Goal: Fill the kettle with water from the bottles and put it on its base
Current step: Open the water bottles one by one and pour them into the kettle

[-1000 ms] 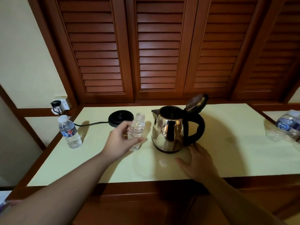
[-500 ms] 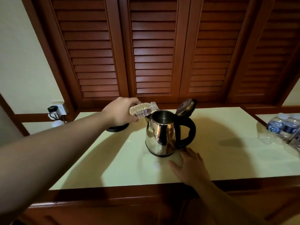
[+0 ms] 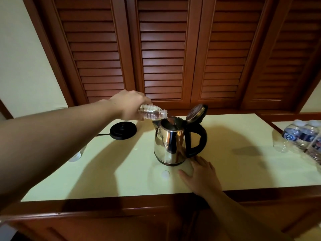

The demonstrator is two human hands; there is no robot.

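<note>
L hand (image 3: 129,106) grips bottle (image 3: 152,113) tipped at kettle (image 3: 171,143) rim, R hand (image 3: 202,174) flat on counter (image 3: 104,171), holding nothing; w/ kettle unsteadied, water may miss the mouth.

The left arm reaches in from the left edge, stretched nearly straight, forearm bare and raised well above the desk (image 3: 121,180). The left hand (image 3: 129,105) is turned knuckles up, wrist bent slightly down, fingers (image 3: 144,100) wrapped around a bottle (image 3: 152,113) held tipped on its side. The right arm comes up from the lower right corner. The right hand (image 3: 201,174) lies palm down and flat on the desk, fingers spread and relaxed, gripping nothing.
</note>
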